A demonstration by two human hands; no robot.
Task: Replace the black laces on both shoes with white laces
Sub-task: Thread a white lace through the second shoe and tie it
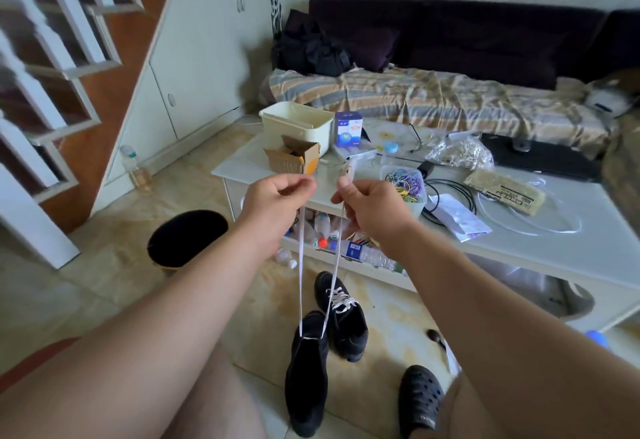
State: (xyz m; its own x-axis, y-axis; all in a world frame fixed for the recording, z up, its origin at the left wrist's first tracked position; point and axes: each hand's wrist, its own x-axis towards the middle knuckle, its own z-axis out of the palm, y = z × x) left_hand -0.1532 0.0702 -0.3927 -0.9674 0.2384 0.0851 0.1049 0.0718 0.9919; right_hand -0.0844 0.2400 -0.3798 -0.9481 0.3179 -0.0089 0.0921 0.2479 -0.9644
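Observation:
My left hand and my right hand are raised in front of me, each pinching one end of a white lace. Both strands run down to a black shoe that hangs below with its sole toward me. The lace passes through the shoe's lowest eyelets only. A second black shoe stands on the floor behind it, laced in white. No black laces show.
A white low table with boxes, cables and a tub of rubber bands stands ahead and right. A black bin sits on the floor at left. Bottles lie under the table. A black clog is on my right foot.

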